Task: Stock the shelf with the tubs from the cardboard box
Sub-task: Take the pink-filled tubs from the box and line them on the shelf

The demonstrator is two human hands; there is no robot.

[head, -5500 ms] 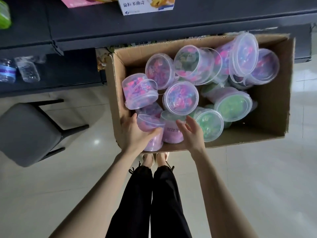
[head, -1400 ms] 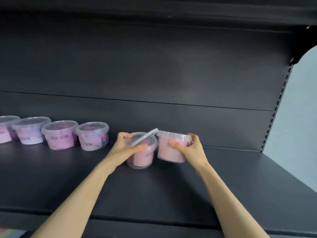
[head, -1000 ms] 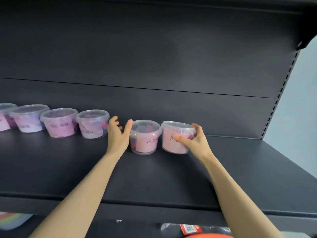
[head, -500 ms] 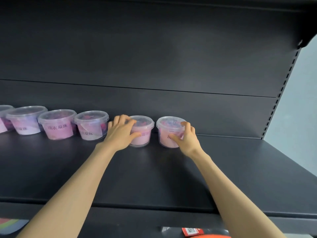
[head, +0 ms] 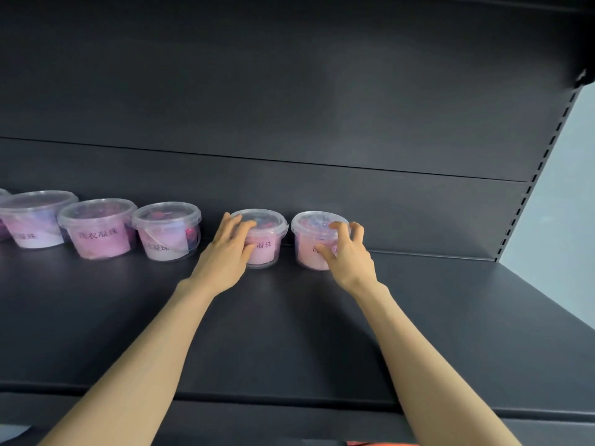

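Two clear tubs with pink labels stand side by side at the back of the dark shelf point(head: 289, 333). My left hand point(head: 225, 255) cups the left tub point(head: 267, 243), fingers over its lid and thumb on its front. My right hand point(head: 349, 255) holds the right tub point(head: 310, 233), with curled fingers on the lid rim and the thumb against the label. Both tubs rest on the shelf board. The cardboard box is out of view.
Three more lidded pink tubs point(head: 101, 230) stand in a row to the left, and another is cut off at the frame edge. The shelf's back panel point(head: 289, 91) rises right behind the tubs. A slotted upright point(head: 531, 188) ends the shelf on the right.
Both tubs came from the box to the shelf and were slid back toward the rear panel. My hands have stayed on them, and the view has shifted slightly.
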